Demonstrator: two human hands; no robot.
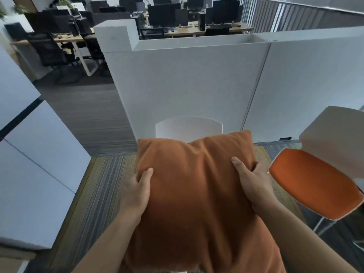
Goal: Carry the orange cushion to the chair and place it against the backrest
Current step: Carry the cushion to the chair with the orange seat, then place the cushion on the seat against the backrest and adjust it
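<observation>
A large orange cushion fills the lower middle of the head view, held up in front of me. My left hand grips its left edge, thumb on the front face. My right hand grips the right edge the same way. Just behind the cushion's top edge shows the white backrest of a chair that stands against a white partition. The chair's seat is hidden by the cushion.
A second chair with an orange seat and white back stands close at the right. White partition walls run behind, another panel at the left. Striped carpet lies below. Desks and monitors are far back.
</observation>
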